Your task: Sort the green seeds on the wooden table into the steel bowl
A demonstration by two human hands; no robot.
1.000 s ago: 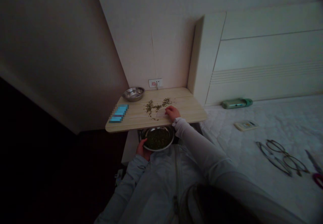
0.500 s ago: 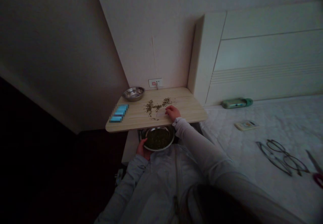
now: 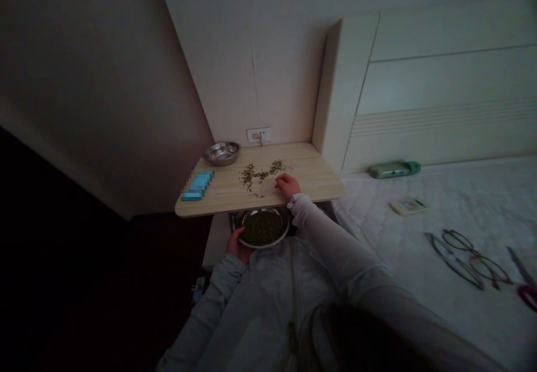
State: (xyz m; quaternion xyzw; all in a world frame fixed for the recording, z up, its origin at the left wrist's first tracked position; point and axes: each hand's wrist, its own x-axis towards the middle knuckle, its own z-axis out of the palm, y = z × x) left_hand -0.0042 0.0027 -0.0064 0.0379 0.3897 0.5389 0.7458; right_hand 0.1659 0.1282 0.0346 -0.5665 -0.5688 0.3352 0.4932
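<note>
My left hand [image 3: 235, 245] grips the rim of a steel bowl [image 3: 262, 227] full of dark green bits, held just below the front edge of a small wooden bedside table [image 3: 218, 201]. My right hand [image 3: 287, 185] rests on the tabletop with fingers curled on a small pale card [image 3: 268, 188]. Just left of the card lies a scatter of the same dark green bits [image 3: 259, 174] on the wood.
An empty steel bowl [image 3: 221, 152] sits at the table's back left, a blue phone [image 3: 197, 185] near its left edge. A wall socket [image 3: 258, 135] is behind. On the bed to the right lie a green case [image 3: 393, 169], a small card [image 3: 409, 206] and two pairs of glasses [image 3: 467, 259].
The view has shifted slightly. Both hands stay where they were.
</note>
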